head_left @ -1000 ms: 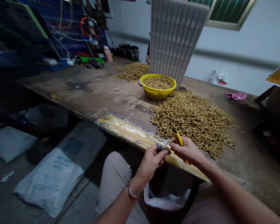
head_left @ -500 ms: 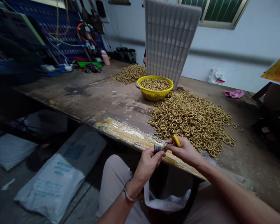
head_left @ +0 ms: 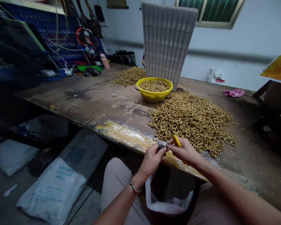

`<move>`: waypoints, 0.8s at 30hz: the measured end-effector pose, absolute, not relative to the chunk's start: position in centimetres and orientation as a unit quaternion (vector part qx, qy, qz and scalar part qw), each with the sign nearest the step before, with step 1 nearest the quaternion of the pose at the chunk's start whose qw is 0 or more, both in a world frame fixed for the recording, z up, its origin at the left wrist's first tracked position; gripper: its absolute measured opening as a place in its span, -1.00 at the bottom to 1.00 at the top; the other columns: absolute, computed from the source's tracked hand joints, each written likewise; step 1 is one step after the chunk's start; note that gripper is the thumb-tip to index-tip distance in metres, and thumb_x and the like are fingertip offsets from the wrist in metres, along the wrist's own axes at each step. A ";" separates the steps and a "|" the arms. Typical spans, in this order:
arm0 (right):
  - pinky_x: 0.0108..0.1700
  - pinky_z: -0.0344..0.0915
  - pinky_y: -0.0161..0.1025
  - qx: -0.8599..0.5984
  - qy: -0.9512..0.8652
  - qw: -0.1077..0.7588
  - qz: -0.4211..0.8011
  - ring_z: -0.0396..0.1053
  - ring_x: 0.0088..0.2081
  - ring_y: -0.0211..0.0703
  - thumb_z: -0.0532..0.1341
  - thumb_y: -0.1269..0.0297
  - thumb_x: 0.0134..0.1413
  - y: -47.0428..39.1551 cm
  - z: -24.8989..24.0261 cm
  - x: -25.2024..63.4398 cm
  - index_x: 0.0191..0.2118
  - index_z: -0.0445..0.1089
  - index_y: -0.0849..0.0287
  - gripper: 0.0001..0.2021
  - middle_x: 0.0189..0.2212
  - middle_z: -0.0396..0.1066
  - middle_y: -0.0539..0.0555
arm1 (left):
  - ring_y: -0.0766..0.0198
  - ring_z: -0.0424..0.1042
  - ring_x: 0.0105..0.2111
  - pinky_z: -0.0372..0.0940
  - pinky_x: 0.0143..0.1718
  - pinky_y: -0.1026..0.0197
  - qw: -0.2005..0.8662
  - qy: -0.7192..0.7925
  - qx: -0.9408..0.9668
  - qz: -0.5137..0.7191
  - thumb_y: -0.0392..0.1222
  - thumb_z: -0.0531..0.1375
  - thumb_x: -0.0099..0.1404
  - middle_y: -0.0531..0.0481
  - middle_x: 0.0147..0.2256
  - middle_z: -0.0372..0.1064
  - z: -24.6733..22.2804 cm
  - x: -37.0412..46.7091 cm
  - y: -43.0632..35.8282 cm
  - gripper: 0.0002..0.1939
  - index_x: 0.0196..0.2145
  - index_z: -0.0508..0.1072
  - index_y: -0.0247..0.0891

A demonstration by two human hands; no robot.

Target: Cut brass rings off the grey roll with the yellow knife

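Note:
My left hand (head_left: pixel 154 157) is closed at the table's front edge, a dark wrapping round one finger, its fingertips pinching something too small to make out. Touching or nearly touching it, my right hand (head_left: pixel 184 151) is closed round a yellow-handled tool (head_left: pixel 176 140) with a dark tip; a small ring seems to sit between the fingertips. Just beyond the hands lies a large heap of brass-coloured rings (head_left: pixel 192 118). Behind its left side stands a yellow basin (head_left: pixel 154 96) filled with similar rings.
A tall grey ribbed panel (head_left: pixel 167 43) stands behind the basin, beside a second ring heap (head_left: pixel 131 75). An open white bag (head_left: pixel 170 204) hangs between my knees below the table (head_left: pixel 89 93). White sacks (head_left: pixel 53 184) lie on the floor at left. A pink cloth (head_left: pixel 234 93) lies at right.
My left hand has moved slightly up and to the right, turning a little. My right hand stays nearly in place with the yellow tool. The view has shifted slightly.

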State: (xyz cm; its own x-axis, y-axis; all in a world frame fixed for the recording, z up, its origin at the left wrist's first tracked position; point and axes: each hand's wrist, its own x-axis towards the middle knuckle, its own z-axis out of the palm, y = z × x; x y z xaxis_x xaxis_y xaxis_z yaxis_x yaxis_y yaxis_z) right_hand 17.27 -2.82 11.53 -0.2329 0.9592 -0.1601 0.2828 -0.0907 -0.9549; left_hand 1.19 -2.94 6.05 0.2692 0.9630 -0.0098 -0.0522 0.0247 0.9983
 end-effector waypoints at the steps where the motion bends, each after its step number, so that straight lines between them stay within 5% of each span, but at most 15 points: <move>1: -0.61 -0.07 -0.39 -0.532 -0.577 0.330 0.525 0.00 -0.66 -0.39 0.23 0.13 -0.03 -2.8 11.6 17.3 -0.44 0.28 0.16 -0.79 -0.71 0.11 -0.16 | 0.41 0.13 -0.58 0.05 -0.55 0.35 0.572 0.421 0.554 0.433 0.00 0.21 0.25 0.09 -0.54 0.24 5.9 1.3 -2.6 -0.71 -0.41 0.41 -0.32; 11: -0.68 -0.14 -0.43 -0.559 -0.499 0.337 0.570 -0.06 -0.74 -0.45 0.25 0.06 -0.14 -1.9 10.0 17.6 -0.47 0.19 0.14 -0.72 -0.78 0.05 -0.22 | 0.32 0.18 -0.49 0.08 -0.45 0.31 0.498 0.439 0.599 0.447 -0.04 0.20 0.25 0.07 -0.54 0.26 4.0 2.8 -1.4 -0.72 -0.49 0.40 -0.29; 24: -0.69 -0.12 -0.42 -0.559 -0.503 0.334 0.569 -0.04 -0.75 -0.44 0.28 0.01 -0.16 -1.6 9.8 17.8 -0.43 0.20 0.13 -0.66 -0.77 0.08 -0.22 | 0.46 0.04 -0.64 -0.09 -0.62 0.36 0.660 0.385 0.492 0.417 0.05 0.22 0.18 0.13 -0.57 0.21 3.8 2.9 -0.6 -0.67 -0.34 0.40 -0.32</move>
